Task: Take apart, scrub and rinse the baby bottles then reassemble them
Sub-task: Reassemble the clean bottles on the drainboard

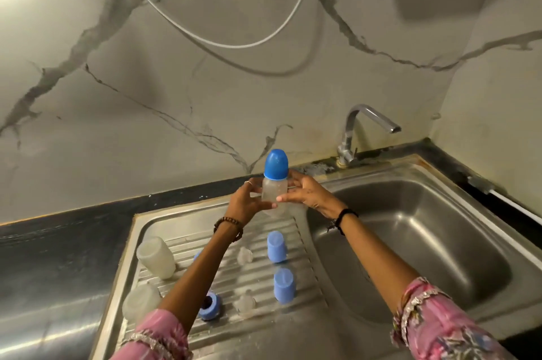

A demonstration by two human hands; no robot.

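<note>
From my head view, my left hand (249,203) and right hand (308,194) have their fingers clamped round a capped baby bottle (274,183), upright above the drainboard (305,280). Bottle bodies (155,257), blue caps (276,246) and a blue ring (210,305) stand below.

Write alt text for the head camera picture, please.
Two hands, left hand and right hand, hold an assembled baby bottle with a blue cap upright above a steel drainboard. Bottle bodies, blue caps, a blue ring and clear teats lie there, beside a sink basin.
</note>
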